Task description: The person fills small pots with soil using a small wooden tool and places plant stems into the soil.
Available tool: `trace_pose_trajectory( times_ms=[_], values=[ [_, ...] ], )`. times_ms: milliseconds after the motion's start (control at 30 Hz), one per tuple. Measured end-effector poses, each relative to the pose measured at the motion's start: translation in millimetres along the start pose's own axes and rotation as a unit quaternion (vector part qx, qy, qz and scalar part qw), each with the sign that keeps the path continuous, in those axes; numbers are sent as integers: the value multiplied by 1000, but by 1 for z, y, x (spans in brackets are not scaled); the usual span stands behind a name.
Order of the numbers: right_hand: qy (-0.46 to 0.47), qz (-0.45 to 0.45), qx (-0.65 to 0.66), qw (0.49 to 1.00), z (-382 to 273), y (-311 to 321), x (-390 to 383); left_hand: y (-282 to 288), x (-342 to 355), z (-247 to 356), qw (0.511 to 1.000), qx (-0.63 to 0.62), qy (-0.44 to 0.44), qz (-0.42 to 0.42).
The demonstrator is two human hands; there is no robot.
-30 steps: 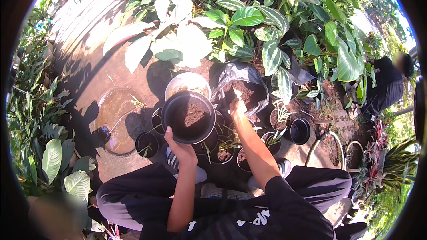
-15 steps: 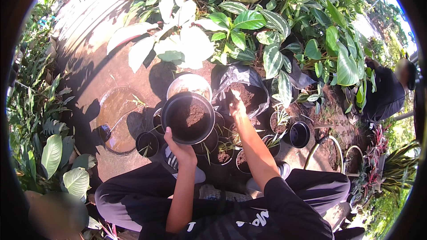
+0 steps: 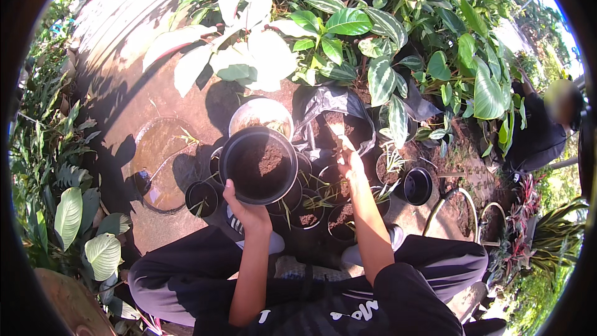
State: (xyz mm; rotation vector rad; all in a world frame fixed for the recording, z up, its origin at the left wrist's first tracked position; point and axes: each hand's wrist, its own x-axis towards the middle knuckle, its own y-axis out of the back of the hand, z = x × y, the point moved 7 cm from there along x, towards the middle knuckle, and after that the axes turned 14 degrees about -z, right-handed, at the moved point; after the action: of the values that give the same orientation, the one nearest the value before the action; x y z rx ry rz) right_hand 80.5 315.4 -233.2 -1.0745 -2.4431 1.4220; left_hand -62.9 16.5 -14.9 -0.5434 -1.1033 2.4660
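Black plastic forms the pot [image 3: 235, 168] held up by the left hand [image 3: 250, 213], whose thumb presses its near wall while the other fingers are hidden beneath it; a mound of dark soil [image 3: 271, 159] lies inside, beyond the thumb. The right hand [image 3: 350, 163] has its fingers closed together on a pale, narrow tool [image 3: 336, 128], which points away from them over the soil in a crumpled black bag [image 3: 308, 107]. Just beyond the pot and the left fingers, partly covered by its rim, sits a white tub [image 3: 247, 111]. Below and between the two hands, soil-filled seedling pots [image 3: 309, 216] crowd together, thin leaves poking out. A smaller pot [image 3: 202, 199] stands to the left of the left thumb, and farther left lies a round brown patch [image 3: 152, 171]. Right of the right fingers stands a dark pot [image 3: 418, 186], with a curved cream hose [image 3: 434, 213] past it. Striped leaves [image 3: 380, 81] overhang beyond the right fingertips, and well off to their right another person [image 3: 538, 130] in dark clothing bends low.
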Motion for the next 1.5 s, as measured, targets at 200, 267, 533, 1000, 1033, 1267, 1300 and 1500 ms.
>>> trace_pose_trajectory(
  times_ms=[200,267,533,1000,1033,1267,1300,1500],
  values=[
    [-4,31,-55,998,-27,-27,-56,-2,2,-4,1000,10,19,-9],
    [-18,39,-125,991,-41,-48,-70,1,2,-6,1000,19,23,-7],
    [-44,-22,-129,990,-98,-151,-108,-2,4,-15,999,8,41,-28],
    [48,-239,-569,786,-94,-306,-152,-16,-2,-3,996,-21,50,-65],
    [49,-235,-537,809,-92,-308,-154,-15,-2,-3,997,-21,48,-61],
    [28,-146,-351,925,-105,-247,-141,-3,5,-2,999,-29,30,-13],
    [31,-111,-292,950,-106,-251,-139,2,5,2,999,-31,23,-10],
    [4,-11,-300,954,-125,-169,-112,-3,4,6,999,-19,22,-15]
  ],
)
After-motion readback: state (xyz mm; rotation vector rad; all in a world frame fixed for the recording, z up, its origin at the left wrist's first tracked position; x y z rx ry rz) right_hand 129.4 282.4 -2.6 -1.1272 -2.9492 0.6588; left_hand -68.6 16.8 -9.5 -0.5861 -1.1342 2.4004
